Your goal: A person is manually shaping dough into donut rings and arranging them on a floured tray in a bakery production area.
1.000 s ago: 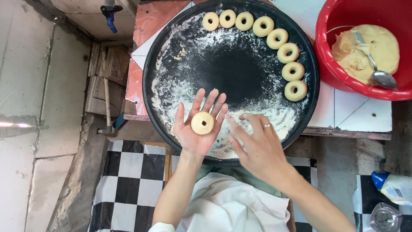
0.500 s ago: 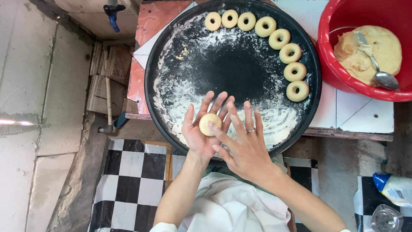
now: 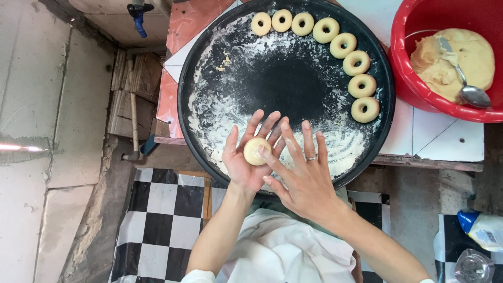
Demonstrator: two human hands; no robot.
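A small flattened disc of pale dough [image 3: 254, 150] lies on the palm of my left hand [image 3: 246, 157], held flat with fingers spread over the near rim of a big round black tray [image 3: 209, 78] dusted with flour. My right hand [image 3: 301, 173], with a ring on one finger, is beside it with fingers apart, and one fingertip touches the edge of the dough disc. Several ring-shaped dough pieces [image 3: 343, 45] sit in a curved row along the tray's far right edge.
A red bowl [image 3: 414, 78] at the right holds a lump of dough [image 3: 450, 63] and a metal spoon [image 3: 469, 91]. The tray rests on a tiled table [image 3: 445, 139]. Checkered floor lies below, a plastic bottle [image 3: 484, 228] at lower right.
My right hand has moved left and up to the dough disc, which it now touches. My left hand has shifted slightly forward over the tray rim.
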